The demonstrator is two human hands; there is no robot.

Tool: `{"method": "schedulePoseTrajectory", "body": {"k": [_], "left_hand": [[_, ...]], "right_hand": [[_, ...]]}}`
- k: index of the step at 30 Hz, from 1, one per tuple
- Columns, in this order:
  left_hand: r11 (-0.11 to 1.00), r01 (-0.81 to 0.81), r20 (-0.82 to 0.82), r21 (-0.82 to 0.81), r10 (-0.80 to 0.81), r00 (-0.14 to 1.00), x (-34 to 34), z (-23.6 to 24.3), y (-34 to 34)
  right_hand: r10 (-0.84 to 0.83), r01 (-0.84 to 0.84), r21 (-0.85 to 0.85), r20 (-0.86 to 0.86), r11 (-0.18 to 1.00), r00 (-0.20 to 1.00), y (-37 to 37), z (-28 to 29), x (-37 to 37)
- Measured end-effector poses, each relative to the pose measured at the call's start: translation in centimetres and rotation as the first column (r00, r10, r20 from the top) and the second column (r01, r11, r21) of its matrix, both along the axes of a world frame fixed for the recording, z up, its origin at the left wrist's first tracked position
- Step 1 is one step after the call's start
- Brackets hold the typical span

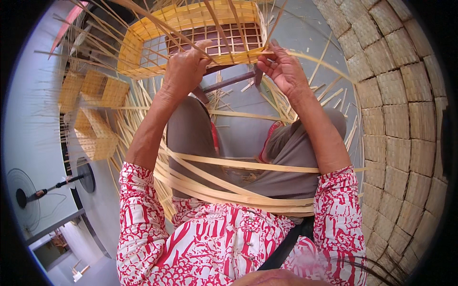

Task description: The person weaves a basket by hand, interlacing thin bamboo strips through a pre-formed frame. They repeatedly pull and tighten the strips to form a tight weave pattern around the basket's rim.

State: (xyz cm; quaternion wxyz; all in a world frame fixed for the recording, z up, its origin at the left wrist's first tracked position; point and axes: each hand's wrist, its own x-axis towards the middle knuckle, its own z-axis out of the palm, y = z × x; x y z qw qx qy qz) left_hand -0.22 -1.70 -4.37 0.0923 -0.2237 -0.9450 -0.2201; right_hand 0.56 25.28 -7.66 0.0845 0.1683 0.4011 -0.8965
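An unfinished rectangular basket (128,53) of yellow woven strips, with an open lattice base and long loose uprights, rests ahead of me on a dark wooden stand (229,82). My left hand (187,69) is closed at its near side, left of the middle, fingers on the basket's edge. At the near right corner my right hand (284,69) pinches a flat pale bamboo strip (329,65), whose tail curves off to the right. The strip's other end meets the basket wall. Parts of the fingertips are hidden behind the weave.
Several long bamboo strips (248,165) lie across my lap. More strips and offcuts are scattered on the floor around my feet. Smaller woven baskets (98,138) stand at the left, near a fan (21,198). Stacked woven pieces (386,114) form a wall along the right.
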Motion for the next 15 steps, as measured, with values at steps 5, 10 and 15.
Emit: {"method": "schedulePoseTrajectory", "body": {"k": [5, 10, 15], "left_hand": [[0.990, -0.002, -0.163, 0.140, 0.025, 0.986, 1.1, -2.0, -2.3], [0.902, -0.112, -0.271, 0.418, 0.241, 0.932, 4.5, -3.2, -1.7], [0.954, 0.187, -0.570, 0.235, -0.020, 0.821, 2.8, -2.5, 2.9]], "right_hand": [[0.027, -0.031, -0.070, -0.055, 0.997, 0.998, 0.4, -0.9, 0.1], [0.022, -0.028, -0.126, -0.054, 0.992, 0.998, 1.6, -1.6, -1.4], [-0.003, 0.003, -0.118, -0.005, 0.993, 1.000, 2.3, -1.8, -1.7]]}}
